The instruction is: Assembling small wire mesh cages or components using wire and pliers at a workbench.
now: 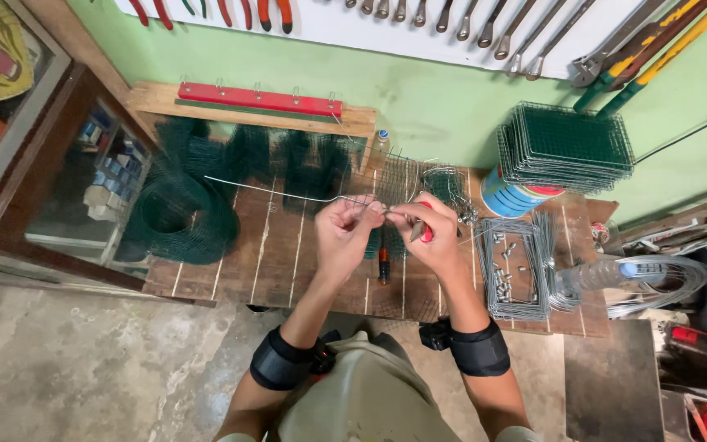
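My left hand [344,232] pinches a long thin steel wire [263,191] that runs off to the left above the wooden bench [272,254]. My right hand [434,233] grips red-handled pliers [424,229], whose jaws meet the wire's end just beside my left fingers. Both hands hover over the middle of the bench. Under them lies a screwdriver [383,266] with an orange and black handle.
A roll of green wire mesh [180,217] sits at the bench's left. Stacked green mesh panels [565,147] rest on a blue tin at the back right. Bent wire frames and small metal pieces [513,270] lie to the right, beside a plastic bottle [603,274]. Tools hang on the wall.
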